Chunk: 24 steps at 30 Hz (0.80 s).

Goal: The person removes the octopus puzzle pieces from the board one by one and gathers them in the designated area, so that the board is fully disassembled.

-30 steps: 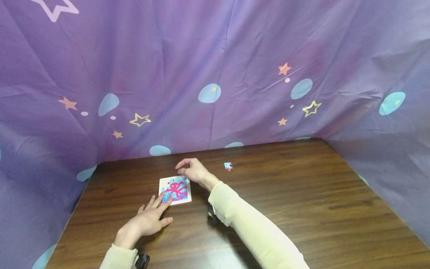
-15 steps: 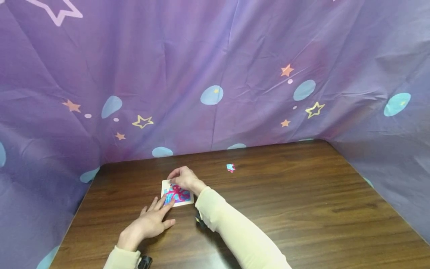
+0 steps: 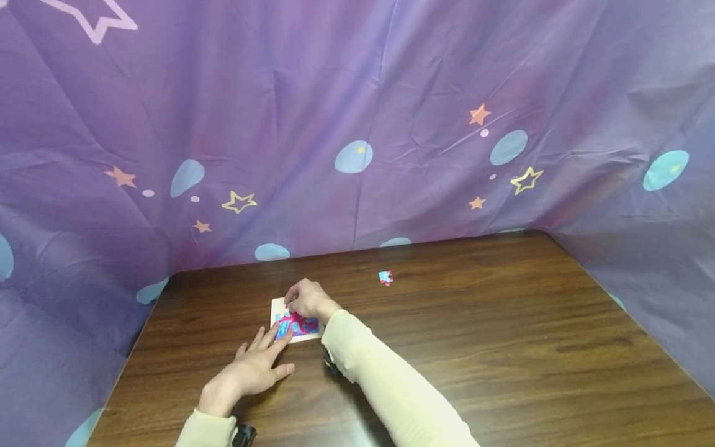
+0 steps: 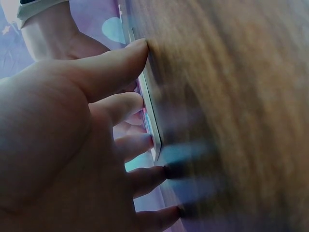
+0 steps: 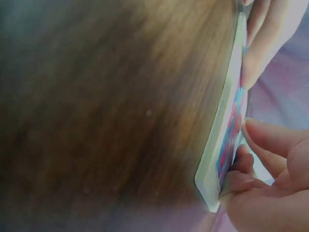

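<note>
A small white-framed puzzle board (image 3: 277, 304) with a pink octopus on blue lies flat on the table. My left hand (image 3: 248, 371) is spread out, its fingertips resting on the board's near left edge. At the board's upper part my right hand (image 3: 310, 300) has thumb and fingers drawn together, pinching a small puzzle piece (image 3: 287, 305), mostly hidden by the fingers. In the right wrist view, the thumb (image 5: 263, 135) meets the picture side while other fingers curl by the board's corner. A loose blue and pink puzzle piece (image 3: 385, 277) lies farther right.
The brown wooden table (image 3: 503, 335) extends widely to the right. A purple curtain (image 3: 357, 93) with stars and blue ovals hangs behind it and along both sides. My right forearm sleeve (image 3: 385, 379) crosses the table's near part.
My right hand has moved left and slightly down, from the board's upper right corner onto its upper part, covering more of the picture. My left hand has stayed in place on the board.
</note>
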{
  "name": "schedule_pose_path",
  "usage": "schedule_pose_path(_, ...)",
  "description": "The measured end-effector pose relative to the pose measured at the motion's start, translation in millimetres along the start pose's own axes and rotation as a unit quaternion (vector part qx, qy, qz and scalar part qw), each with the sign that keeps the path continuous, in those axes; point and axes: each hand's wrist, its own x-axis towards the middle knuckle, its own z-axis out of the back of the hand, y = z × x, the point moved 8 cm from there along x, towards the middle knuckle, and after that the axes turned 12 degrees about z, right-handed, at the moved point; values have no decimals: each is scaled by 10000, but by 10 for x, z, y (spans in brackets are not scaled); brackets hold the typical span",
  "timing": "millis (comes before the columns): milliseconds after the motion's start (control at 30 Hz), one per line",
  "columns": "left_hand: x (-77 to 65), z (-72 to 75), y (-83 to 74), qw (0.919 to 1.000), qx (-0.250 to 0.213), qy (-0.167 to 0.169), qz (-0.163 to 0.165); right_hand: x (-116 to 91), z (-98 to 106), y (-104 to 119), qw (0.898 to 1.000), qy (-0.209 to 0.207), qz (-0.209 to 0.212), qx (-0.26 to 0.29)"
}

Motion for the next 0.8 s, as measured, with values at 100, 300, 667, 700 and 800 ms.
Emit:
schedule_pose_path(100, 1, 0, 0, 10000, -8, -49, -13, 3, -8, 43, 9997, 89, 104, -225)
schedule_pose_path(300, -30, 0, 28, 10000, -14, 1, 47, 20, -53, 123, 9977, 81, 421, -522)
schedule_pose_path(667, 4, -8, -1, 10000, 60, -49, -9, 76, 44, 20, 9955, 405, 844, -170)
schedule_pose_path(700, 6, -11, -3, 10000, 78, -54, -3, 79, 58, -8, 9962, 391, 778, -95)
schedule_pose_path(800, 8, -15, -13, 9999, 108, -65, -5, 84, 96, -82, 9978, 317, 569, -119)
